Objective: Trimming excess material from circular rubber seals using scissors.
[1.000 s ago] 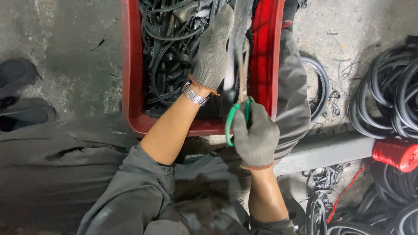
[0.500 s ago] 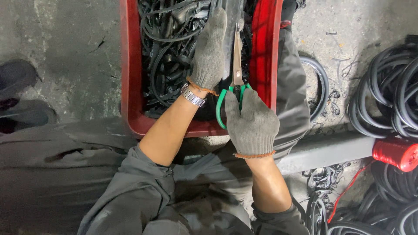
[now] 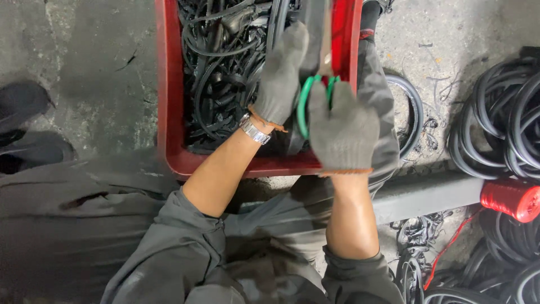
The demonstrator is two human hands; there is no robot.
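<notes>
Here right hand closed on scissors — left hand gripping strip.

There is a single view, from a camera worn on the person's head. It faces almost straight down, close over the forearms and lap. The red crate fills the upper centre, cut off by the top edge. Concrete floor lies at left; coiled black hoses run off the right edge.

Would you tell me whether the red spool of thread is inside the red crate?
No, the red spool lies on the floor right of the red crate.
</notes>
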